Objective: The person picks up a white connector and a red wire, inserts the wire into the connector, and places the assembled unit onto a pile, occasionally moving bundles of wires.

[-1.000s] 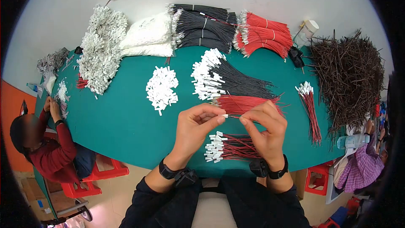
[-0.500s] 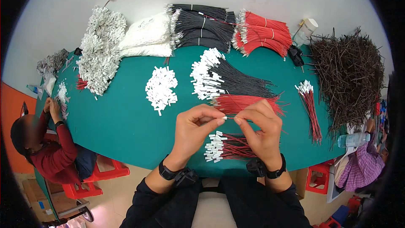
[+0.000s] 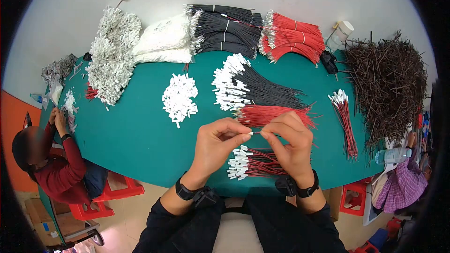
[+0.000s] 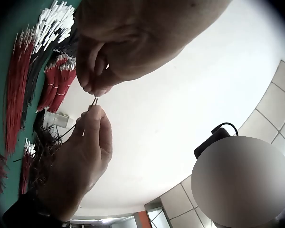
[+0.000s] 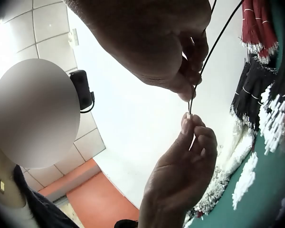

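Note:
Between thumb and forefinger, the left hand (image 3: 216, 145) pinches a small white connector (image 3: 251, 133), most of it covered by the fingertips. Thin wires (image 5: 192, 103) run from it to the right hand (image 3: 291, 145), which pinches them a short way off; in the right wrist view two strands show between the hands. Below the hands lies a bunch of red and black wires with white connectors (image 3: 238, 163). Beyond them are loose red wires (image 3: 276, 115) and black wires with white ends (image 3: 272, 86). A pile of loose white connectors (image 3: 180, 98) lies to the left.
Along the wall stand white bags (image 3: 164, 40), black wire bundles (image 3: 227, 30) and red wire bundles (image 3: 295, 37). A dark tangled heap (image 3: 389, 84) and a bottle (image 3: 393, 156) are at the right, near a small wired bunch (image 3: 346, 126). Another person (image 3: 56, 164) sits at the left.
Over the last second the right hand has moved slightly left, closer to the left hand, and less of the white connector shows between the fingertips.

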`<act>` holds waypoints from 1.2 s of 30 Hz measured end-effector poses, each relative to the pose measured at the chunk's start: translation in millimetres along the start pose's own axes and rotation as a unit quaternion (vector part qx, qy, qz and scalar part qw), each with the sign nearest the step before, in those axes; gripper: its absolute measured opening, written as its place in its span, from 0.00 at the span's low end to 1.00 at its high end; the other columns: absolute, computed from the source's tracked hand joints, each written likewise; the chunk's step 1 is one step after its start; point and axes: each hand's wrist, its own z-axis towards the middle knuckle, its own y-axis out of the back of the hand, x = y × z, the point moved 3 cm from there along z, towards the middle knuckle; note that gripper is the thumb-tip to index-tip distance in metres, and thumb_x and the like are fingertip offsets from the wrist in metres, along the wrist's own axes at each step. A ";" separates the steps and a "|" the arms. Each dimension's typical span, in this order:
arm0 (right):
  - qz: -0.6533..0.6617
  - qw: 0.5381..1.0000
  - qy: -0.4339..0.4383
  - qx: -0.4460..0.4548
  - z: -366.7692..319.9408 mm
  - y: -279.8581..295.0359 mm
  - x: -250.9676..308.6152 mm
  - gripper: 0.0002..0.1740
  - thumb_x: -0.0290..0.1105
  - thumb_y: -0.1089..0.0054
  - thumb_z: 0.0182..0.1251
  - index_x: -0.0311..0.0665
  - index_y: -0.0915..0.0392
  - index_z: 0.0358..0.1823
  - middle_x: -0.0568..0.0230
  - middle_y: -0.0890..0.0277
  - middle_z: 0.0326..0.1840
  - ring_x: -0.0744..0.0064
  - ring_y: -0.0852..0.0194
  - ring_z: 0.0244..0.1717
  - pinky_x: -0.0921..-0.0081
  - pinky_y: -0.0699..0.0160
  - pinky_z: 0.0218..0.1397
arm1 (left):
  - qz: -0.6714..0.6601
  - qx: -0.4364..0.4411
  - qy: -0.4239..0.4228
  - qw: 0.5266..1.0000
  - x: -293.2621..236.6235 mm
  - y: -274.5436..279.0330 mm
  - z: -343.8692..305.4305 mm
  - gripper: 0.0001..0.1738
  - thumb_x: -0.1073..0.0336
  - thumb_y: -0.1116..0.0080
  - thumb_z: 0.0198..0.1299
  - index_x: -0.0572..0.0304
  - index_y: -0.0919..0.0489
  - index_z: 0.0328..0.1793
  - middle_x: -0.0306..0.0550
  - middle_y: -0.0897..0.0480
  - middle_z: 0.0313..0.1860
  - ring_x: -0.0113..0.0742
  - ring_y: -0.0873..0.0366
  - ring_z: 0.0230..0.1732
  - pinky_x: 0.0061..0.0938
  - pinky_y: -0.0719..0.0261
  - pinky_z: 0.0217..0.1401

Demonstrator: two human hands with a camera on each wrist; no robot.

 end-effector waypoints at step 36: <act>-0.230 0.954 -0.085 0.170 8.8 -52.7 -113.8 0.08 0.30 0.30 0.63 0.31 0.17 0.33 0.51 0.19 0.35 0.43 0.18 0.40 0.50 0.19 0.44 | 0.535 -0.002 -0.184 0.825 58.4 19.0 84.0 0.06 0.70 0.27 0.55 0.60 0.13 0.38 0.48 0.15 0.43 0.51 0.17 0.47 0.42 0.18 0.50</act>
